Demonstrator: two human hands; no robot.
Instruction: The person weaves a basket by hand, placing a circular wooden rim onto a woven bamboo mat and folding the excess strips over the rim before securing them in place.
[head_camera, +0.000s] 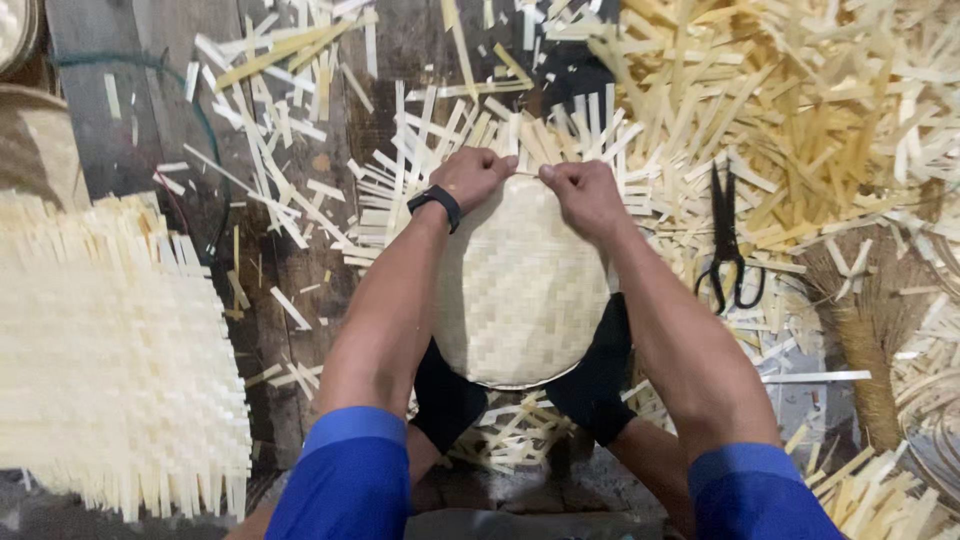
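A round woven bamboo tray (515, 290) rests between my knees, its far edge still fringed with loose strip ends (520, 125). My left hand (472, 175), with a black band on the wrist, grips the tray's far rim on the left. My right hand (585, 195) pinches the rim right beside it, fingers closed on the weave. Both thumbs meet near the top middle of the tray.
Black scissors (728, 245) lie to the right on cut strips. A big pile of bamboo strips (800, 90) fills the upper right. A stack of square woven mats (110, 360) sits at left. A brown broom head (875, 320) lies at right on the dark wooden floor (120, 110).
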